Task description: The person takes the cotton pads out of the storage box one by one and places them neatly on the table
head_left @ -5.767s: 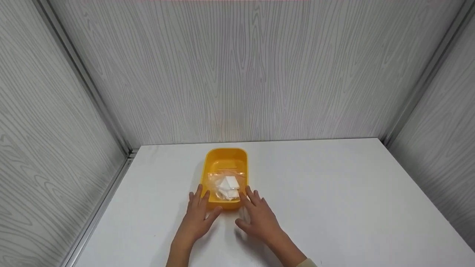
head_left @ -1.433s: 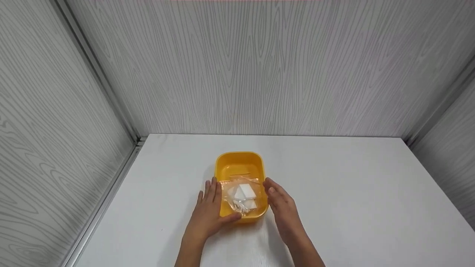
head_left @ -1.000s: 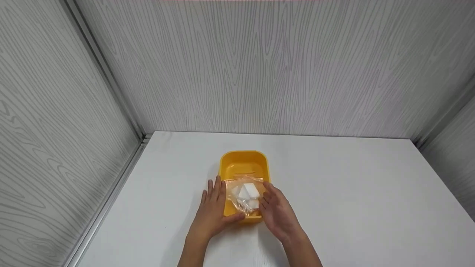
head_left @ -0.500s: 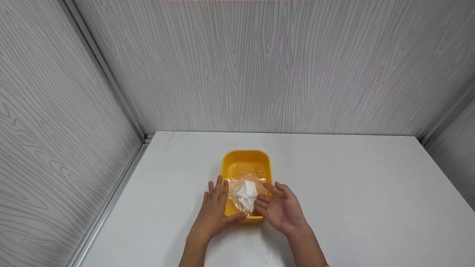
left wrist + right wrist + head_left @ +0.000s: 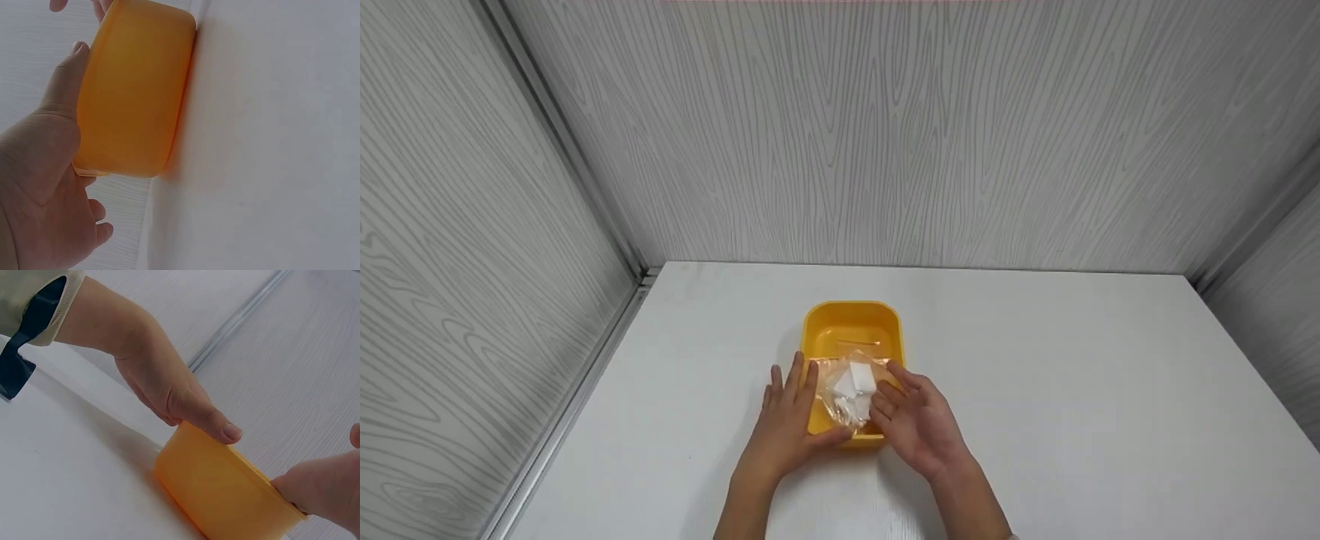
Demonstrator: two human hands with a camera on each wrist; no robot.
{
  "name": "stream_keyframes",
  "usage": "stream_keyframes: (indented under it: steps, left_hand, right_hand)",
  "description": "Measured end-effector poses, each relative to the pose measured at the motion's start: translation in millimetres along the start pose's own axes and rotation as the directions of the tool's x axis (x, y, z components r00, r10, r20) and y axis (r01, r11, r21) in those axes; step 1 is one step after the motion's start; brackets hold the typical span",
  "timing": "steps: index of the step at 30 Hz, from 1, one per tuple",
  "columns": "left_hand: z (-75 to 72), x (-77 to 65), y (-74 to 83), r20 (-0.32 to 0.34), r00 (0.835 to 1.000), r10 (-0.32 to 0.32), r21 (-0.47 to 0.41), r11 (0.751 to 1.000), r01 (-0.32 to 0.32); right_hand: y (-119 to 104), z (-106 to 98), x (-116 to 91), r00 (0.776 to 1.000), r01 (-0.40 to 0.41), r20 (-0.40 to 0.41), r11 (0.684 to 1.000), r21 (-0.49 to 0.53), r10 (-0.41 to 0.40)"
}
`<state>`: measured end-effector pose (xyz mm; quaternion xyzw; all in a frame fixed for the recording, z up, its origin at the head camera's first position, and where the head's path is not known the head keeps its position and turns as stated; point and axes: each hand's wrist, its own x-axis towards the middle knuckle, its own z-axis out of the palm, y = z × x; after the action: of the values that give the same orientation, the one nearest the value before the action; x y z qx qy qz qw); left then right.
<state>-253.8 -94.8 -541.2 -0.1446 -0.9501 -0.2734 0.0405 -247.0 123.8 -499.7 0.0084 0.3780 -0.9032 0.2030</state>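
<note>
A yellow plastic box (image 5: 851, 319) stands on the white table. In its near half lies a clear plastic bag (image 5: 835, 386) with white flat pieces (image 5: 862, 378) inside. My left hand (image 5: 780, 435) lies along the box's left side, fingers straight and spread, thumb on the near rim; the left wrist view shows that thumb (image 5: 67, 79) against the yellow wall. My right hand (image 5: 919, 427) reaches over the right rim, palm turned up and inward. Its fingers are loosely bent beside the bag; whether they touch it I cannot tell. The right wrist view crops this hand (image 5: 326, 492) at the rim.
The white tabletop (image 5: 1057, 390) extends on both sides of the box. Grey wood-grain panels close off the back (image 5: 885, 135), the left (image 5: 472, 285) and the right. A sleeve cuff (image 5: 64, 312) and a dark strap (image 5: 36, 323) show at the left wrist.
My right hand has gone from outside the right wall to over the rim, turning its palm up. The bag has shifted slightly inside the box. My left hand keeps its place on the box.
</note>
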Motion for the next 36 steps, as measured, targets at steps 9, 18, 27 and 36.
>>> stream_keyframes:
  steps: [9,18,27,36]
  left_hand:
    - [-6.8,0.6,-2.9,0.002,0.999,-0.047,0.054,0.997,0.047]
    - [-5.5,2.8,1.8,-0.008,0.998,-0.055,0.086,0.995,0.055]
    - [-2.6,0.9,4.3,-0.017,0.998,-0.058,0.074,0.996,0.059]
    - [-0.1,-1.2,4.4,-0.017,0.999,-0.047,0.066,0.997,0.048]
  right_hand:
    - [2.3,18.8,28.1,0.982,0.079,-0.126,0.921,-0.382,-0.137]
    - [10.0,14.7,51.4,0.962,-0.024,-0.262,0.935,-0.355,-0.075]
    - [6.5,11.1,48.5,0.975,-0.086,-0.223,0.945,-0.316,0.014]
    - [11.5,15.3,54.7,0.954,-0.132,-0.297,0.941,-0.310,0.036]
